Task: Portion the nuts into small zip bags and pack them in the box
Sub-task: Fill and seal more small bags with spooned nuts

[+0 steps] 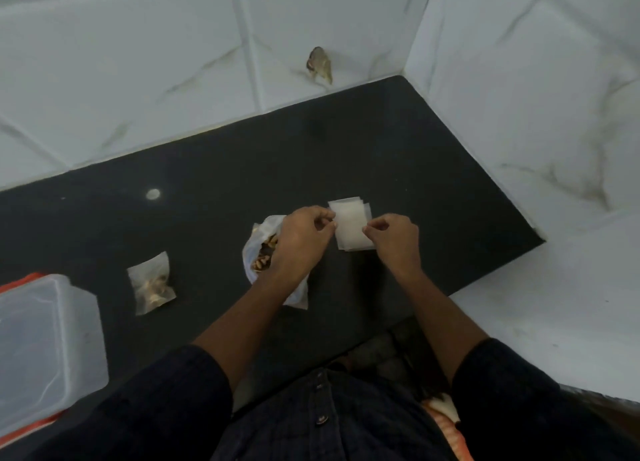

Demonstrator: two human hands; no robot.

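L hand (304, 233) & R hand (393, 233) each pinch the stack of small clear zip bags (351, 225) nr the black countertop (207, 169) right edge

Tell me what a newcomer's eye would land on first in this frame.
Both hands, left hand and right hand, pinch a stack of empty zip bags at mid-counter. Under the left wrist lies an open bag of nuts; further left sit one filled small bag and a clear plastic box at the counter's edge.
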